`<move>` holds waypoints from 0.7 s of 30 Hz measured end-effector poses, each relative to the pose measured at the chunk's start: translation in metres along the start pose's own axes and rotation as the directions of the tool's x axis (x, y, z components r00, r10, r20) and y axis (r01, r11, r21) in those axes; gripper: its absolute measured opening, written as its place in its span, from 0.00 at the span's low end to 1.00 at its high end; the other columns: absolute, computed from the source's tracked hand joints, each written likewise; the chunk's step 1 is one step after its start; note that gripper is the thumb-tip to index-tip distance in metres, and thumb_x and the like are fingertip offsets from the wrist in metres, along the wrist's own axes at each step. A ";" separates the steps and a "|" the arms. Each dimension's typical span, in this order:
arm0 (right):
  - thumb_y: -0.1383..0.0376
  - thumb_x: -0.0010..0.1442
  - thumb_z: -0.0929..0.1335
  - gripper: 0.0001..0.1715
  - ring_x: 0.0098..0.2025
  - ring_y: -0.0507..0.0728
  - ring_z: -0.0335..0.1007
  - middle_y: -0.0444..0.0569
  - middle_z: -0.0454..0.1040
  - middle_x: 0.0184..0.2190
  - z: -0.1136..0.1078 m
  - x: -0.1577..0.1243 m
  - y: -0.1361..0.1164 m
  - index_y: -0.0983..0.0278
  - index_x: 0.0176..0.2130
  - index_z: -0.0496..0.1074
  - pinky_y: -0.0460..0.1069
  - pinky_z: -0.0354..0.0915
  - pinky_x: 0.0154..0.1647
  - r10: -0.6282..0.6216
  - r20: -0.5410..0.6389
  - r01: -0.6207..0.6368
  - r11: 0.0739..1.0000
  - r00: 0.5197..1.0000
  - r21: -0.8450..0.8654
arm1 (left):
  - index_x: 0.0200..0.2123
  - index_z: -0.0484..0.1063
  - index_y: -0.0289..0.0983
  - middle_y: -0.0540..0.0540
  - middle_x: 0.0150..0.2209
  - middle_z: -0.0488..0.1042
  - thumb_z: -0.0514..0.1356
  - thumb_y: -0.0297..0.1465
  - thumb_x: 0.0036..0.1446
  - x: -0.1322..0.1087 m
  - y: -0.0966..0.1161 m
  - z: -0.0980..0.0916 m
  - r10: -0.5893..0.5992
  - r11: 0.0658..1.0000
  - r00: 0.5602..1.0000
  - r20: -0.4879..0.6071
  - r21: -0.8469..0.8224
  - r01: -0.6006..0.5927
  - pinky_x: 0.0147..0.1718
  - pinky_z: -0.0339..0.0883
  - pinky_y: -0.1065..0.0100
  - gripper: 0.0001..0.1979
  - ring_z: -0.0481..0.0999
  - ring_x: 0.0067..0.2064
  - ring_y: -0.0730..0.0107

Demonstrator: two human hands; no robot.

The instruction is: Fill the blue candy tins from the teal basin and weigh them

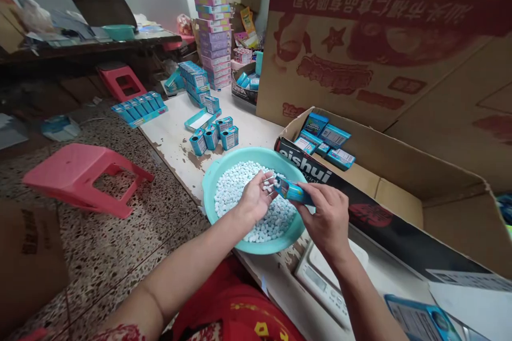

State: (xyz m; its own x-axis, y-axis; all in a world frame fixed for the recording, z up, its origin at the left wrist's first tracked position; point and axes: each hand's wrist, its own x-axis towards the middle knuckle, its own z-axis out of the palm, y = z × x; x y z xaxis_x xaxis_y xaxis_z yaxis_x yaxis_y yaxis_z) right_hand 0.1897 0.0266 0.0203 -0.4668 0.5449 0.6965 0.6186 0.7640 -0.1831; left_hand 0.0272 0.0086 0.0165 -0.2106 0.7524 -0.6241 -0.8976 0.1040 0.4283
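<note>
A turquoise plastic basin full of small white candies stands on the worn white table. Above it, my left hand is cupped palm up, with a few of the white candies in its fingers. My right hand grips a small blue candy box, tilted so that its open end points at my left fingers. White pieces show at the box's opening. Beneath my right forearm sits a white digital scale.
A long open carton with several blue boxes inside stands at the right. Small blue boxes sit beyond the basin, beside a shallow blue tray. Stacked pastel boxes rise behind. A red stool is on the floor at left.
</note>
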 end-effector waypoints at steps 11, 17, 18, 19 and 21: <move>0.56 0.47 0.76 0.20 0.36 0.57 0.68 0.46 0.76 0.35 -0.010 -0.034 0.010 0.60 0.40 0.76 0.54 0.64 0.41 0.725 0.039 -0.589 0.526 0.688 0.613 | 0.36 0.72 0.34 0.47 0.30 0.71 0.59 0.29 0.57 -0.001 0.016 -0.015 0.066 0.933 0.966 0.249 0.327 -0.148 0.24 0.63 0.77 0.05 0.70 0.27 0.77; 0.58 0.39 0.78 0.24 0.33 0.56 0.70 0.46 0.76 0.32 -0.033 -0.090 0.030 0.62 0.35 0.73 0.53 0.68 0.38 0.903 0.023 -0.661 0.297 0.429 0.689 | 0.49 0.72 0.41 0.42 0.58 0.65 0.59 0.43 0.55 0.012 0.036 -0.060 0.176 -0.282 0.759 0.627 0.771 -0.571 0.59 0.54 0.51 0.20 0.57 0.63 0.51; 0.58 0.39 0.78 0.24 0.34 0.57 0.71 0.47 0.77 0.33 -0.036 -0.100 0.033 0.63 0.36 0.73 0.54 0.68 0.40 0.909 0.035 -0.691 0.289 0.415 0.663 | 0.51 0.70 0.41 0.42 0.59 0.64 0.56 0.44 0.57 0.016 0.036 -0.066 0.152 -0.379 0.756 0.636 0.744 -0.550 0.60 0.53 0.50 0.21 0.56 0.63 0.51; 0.57 0.40 0.78 0.24 0.35 0.57 0.71 0.47 0.77 0.34 -0.037 -0.110 0.036 0.63 0.37 0.73 0.55 0.68 0.41 0.914 0.045 -0.714 0.283 0.403 0.641 | 0.52 0.69 0.40 0.41 0.59 0.64 0.54 0.44 0.59 0.021 0.036 -0.072 0.122 -0.438 0.758 0.641 0.720 -0.539 0.60 0.53 0.50 0.22 0.58 0.62 0.52; 0.57 0.41 0.77 0.24 0.37 0.58 0.72 0.47 0.77 0.35 -0.037 -0.127 0.040 0.63 0.38 0.74 0.56 0.68 0.44 0.920 0.058 -0.748 0.278 0.388 0.603 | 0.53 0.69 0.39 0.41 0.57 0.67 0.51 0.44 0.61 0.027 0.033 -0.078 0.074 -0.521 0.750 0.658 0.666 -0.533 0.59 0.55 0.52 0.22 0.61 0.60 0.53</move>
State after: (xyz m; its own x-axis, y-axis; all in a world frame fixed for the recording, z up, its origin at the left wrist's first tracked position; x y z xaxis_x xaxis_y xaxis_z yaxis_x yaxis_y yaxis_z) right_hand 0.2967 -0.0249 -0.0498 0.3510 0.9343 0.0617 0.1397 0.0129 -0.9901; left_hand -0.0383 -0.0179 -0.0369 0.0302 0.9995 -0.0064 0.8383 -0.0218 0.5448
